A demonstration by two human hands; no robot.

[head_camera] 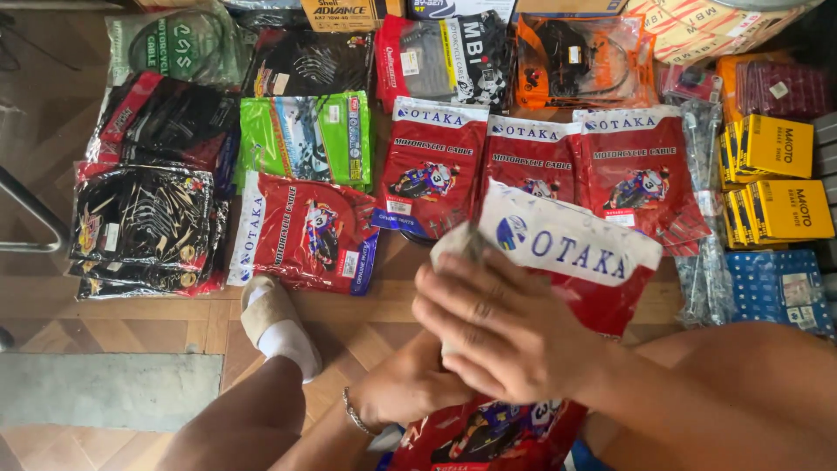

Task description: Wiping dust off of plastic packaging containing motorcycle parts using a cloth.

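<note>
My right hand (501, 336) lies on top of a red plastic packet with a white header (584, 262), fingers closed over its left end. My left hand (410, 384), with a bracelet at the wrist, grips the same packet from underneath and is partly hidden by the right hand. The packet is tilted and held just above the floor. Directly below the hands, another red packet with a motorcycle picture (488, 436) rests near my lap.
Rows of packets cover the wooden floor (148, 336) ahead: three red ones (532, 166) at centre, one red (301, 231) at left, a green one (305, 139), black ones (144, 227). Yellow boxes (776, 179) stand at right. My socked foot (279, 327) rests at lower left.
</note>
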